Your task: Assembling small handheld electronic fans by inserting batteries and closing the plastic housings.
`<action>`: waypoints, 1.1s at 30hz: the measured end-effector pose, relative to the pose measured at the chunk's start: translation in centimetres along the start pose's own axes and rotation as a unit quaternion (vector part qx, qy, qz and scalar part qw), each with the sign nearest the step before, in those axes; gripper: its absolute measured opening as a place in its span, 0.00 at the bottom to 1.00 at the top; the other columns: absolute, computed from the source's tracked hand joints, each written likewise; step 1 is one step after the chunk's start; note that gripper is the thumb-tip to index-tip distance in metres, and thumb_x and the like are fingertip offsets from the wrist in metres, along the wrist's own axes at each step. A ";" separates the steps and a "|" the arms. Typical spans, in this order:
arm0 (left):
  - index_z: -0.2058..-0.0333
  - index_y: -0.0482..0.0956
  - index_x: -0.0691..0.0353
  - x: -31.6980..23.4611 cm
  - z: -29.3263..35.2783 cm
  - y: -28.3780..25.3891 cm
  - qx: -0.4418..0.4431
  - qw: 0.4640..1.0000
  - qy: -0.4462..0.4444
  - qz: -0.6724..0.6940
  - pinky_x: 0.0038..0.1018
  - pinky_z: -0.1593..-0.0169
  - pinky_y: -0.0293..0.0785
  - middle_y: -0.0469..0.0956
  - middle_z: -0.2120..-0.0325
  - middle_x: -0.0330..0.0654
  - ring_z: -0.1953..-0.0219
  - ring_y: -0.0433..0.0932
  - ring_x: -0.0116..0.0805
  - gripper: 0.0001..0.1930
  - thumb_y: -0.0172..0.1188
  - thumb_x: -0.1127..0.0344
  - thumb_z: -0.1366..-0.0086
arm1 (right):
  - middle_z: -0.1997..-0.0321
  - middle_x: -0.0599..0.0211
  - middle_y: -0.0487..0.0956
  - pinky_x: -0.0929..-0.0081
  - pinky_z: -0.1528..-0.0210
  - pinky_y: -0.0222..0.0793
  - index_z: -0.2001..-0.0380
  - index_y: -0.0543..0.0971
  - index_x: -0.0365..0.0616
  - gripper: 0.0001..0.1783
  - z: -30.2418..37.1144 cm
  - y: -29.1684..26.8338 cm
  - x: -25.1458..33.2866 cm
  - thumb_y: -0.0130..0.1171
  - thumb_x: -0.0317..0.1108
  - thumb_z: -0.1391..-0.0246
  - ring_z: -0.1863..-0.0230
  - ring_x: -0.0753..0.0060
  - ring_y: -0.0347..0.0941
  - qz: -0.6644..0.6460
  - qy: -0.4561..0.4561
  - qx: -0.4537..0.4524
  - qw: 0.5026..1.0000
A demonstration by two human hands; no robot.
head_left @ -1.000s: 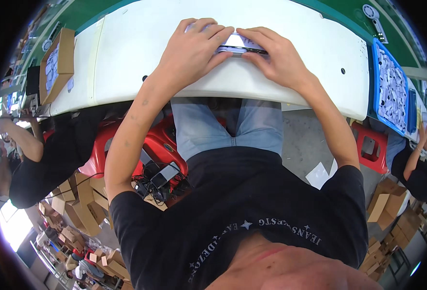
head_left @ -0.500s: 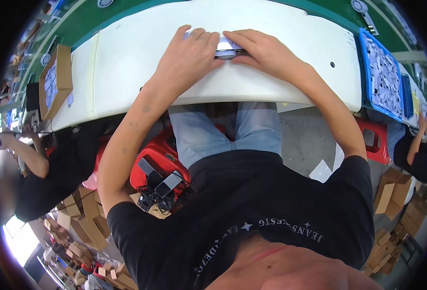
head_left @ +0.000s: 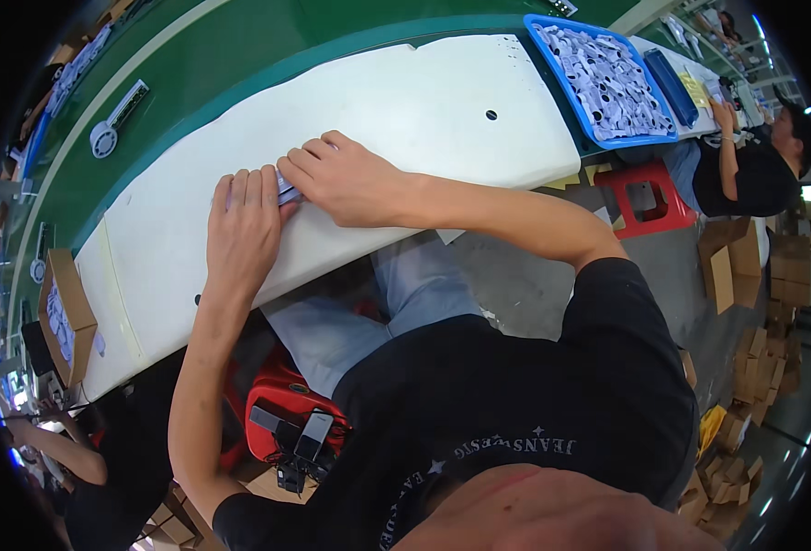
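Note:
My left hand (head_left: 245,225) and my right hand (head_left: 348,182) meet over the white worktable (head_left: 405,110). Between them is a small, pale lavender plastic piece (head_left: 286,191), held by the curled fingers of both. Only a short strip of it shows; the fingers hide the rest, so its kind cannot be made out.
A blue tray (head_left: 622,141) heaped with pale plastic parts stands at the right. Left is a cardboard box (head_left: 76,317) of similar parts. A fan-shaped device (head_left: 104,138) lies on the green surface beyond. Below are red stools (head_left: 670,209); a co-worker (head_left: 745,174) sits at right.
My head view has turned, so the blue tray sits nearer the middle and my hands farther left. The fingers cover more of the pale piece than before; both hands still hold it.

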State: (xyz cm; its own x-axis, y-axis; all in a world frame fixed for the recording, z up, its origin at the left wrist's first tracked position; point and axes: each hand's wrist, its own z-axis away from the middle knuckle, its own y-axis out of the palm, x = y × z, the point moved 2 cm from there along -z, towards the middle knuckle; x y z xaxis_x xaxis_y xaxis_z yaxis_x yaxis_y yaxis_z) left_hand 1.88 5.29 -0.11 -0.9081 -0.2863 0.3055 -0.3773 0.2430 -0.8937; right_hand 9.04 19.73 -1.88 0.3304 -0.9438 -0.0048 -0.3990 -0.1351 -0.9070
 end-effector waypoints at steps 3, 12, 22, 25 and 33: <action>0.55 0.70 0.68 0.0 0.2 0.1 -0.010 1.000 -0.016 -0.005 0.36 0.45 0.63 0.73 0.64 0.46 0.56 0.71 0.40 0.20 0.56 0.57 0.39 | 0.57 0.54 0.75 0.65 0.53 0.66 0.54 0.71 0.34 0.19 -0.1 0.4 0.2 0.53 0.28 0.52 0.55 0.59 0.73 -0.002 0.003 -0.004 1.000; 0.59 0.74 0.65 1.8 0.3 0.4 -0.038 0.994 -0.032 0.094 0.34 0.48 0.66 0.79 0.65 0.47 0.57 0.76 0.41 0.19 0.62 0.56 0.43 | 0.50 0.56 0.76 0.63 0.45 0.67 0.48 0.72 0.42 0.24 0.0 0.6 -3.4 0.61 0.33 0.49 0.49 0.53 0.72 -0.191 0.007 -0.011 0.982; 0.62 0.76 0.63 0.7 0.7 0.2 -0.048 0.989 -0.104 0.095 0.36 0.46 0.65 0.80 0.66 0.46 0.58 0.77 0.42 0.17 0.62 0.55 0.43 | 0.55 0.57 0.77 0.65 0.49 0.69 0.49 0.73 0.41 0.23 -0.1 0.6 -1.6 0.60 0.35 0.49 0.53 0.53 0.73 -0.202 0.025 -0.030 0.979; 0.61 0.77 0.63 0.4 0.4 0.5 -0.049 0.988 -0.111 0.090 0.37 0.45 0.64 0.80 0.66 0.46 0.57 0.77 0.42 0.18 0.62 0.55 0.43 | 0.54 0.57 0.76 0.65 0.49 0.69 0.48 0.72 0.42 0.23 0.0 0.9 -1.6 0.59 0.35 0.48 0.52 0.54 0.72 -0.148 0.019 -0.051 0.988; 0.51 0.72 0.64 2.1 0.8 -0.1 -0.055 0.989 -0.052 0.125 0.37 0.41 0.61 0.75 0.54 0.51 0.49 0.72 0.45 0.25 0.63 0.55 0.43 | 0.51 0.55 0.74 0.65 0.48 0.67 0.47 0.71 0.40 0.22 -0.4 0.9 -3.5 0.57 0.35 0.45 0.50 0.54 0.70 -0.185 -0.037 -0.012 0.982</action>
State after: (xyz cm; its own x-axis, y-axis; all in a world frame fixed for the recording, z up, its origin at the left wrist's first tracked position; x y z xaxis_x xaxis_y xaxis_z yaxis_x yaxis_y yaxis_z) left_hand 0.15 3.92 0.35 -0.9540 -0.2971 0.0395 -0.1666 0.4163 -0.8939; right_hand 7.19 22.78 -2.51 0.5164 -0.8052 0.2915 -0.2594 -0.4715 -0.8428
